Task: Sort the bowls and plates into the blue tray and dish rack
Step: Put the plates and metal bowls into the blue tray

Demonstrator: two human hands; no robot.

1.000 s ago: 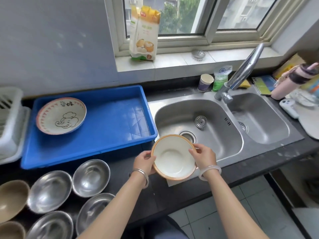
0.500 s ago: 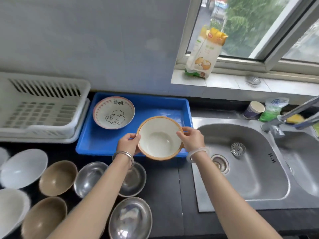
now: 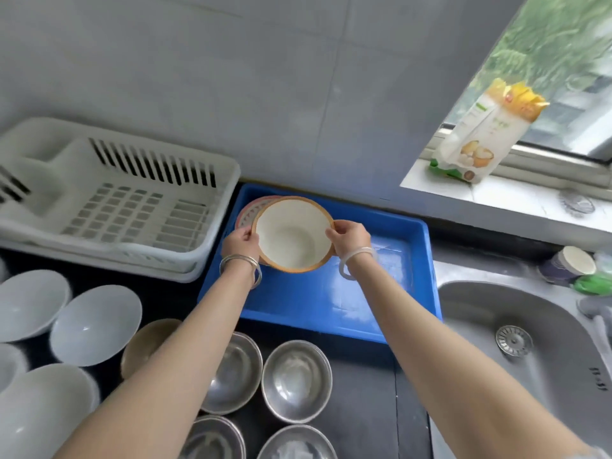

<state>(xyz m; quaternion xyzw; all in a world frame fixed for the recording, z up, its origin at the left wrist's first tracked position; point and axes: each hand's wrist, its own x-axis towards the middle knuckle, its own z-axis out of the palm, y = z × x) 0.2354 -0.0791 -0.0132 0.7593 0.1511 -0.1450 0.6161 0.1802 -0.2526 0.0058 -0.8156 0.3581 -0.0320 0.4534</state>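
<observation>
**Two hands hold a bowl over the blue tray**

The orange-rimmed bowl (image 3: 293, 234) is up at the far left corner of the blue tray (image 3: 331, 303). The left hand (image 3: 240, 241) pinches one side of its rim and the right hand (image 3: 351, 238) pinches the other side. With a hand on each side the bowl sits level, and it is not likely to slip.

Just under and behind the bowl is a patterned plate (image 3: 246, 212), which lies in that same corner. I think the bowl is meant to go on top of it, so the dishes make one neat pile and the rest of the tray has room. I cannot tell if the bowl touches the plate yet.

The white dish rack (image 3: 126, 200) stands just beside the tray on the left, with nothing in it that I can see. On the dark worktop (image 3: 364, 392) in front, lots of dishes wait for their turn: steel bowls (image 3: 296, 380), white bowls (image 3: 96, 324) and a brown bowl (image 3: 145, 342). They sit close to the person, easy to reach. So the job looks like it has only just started.

The sink (image 3: 530, 342) is off to the right.
</observation>
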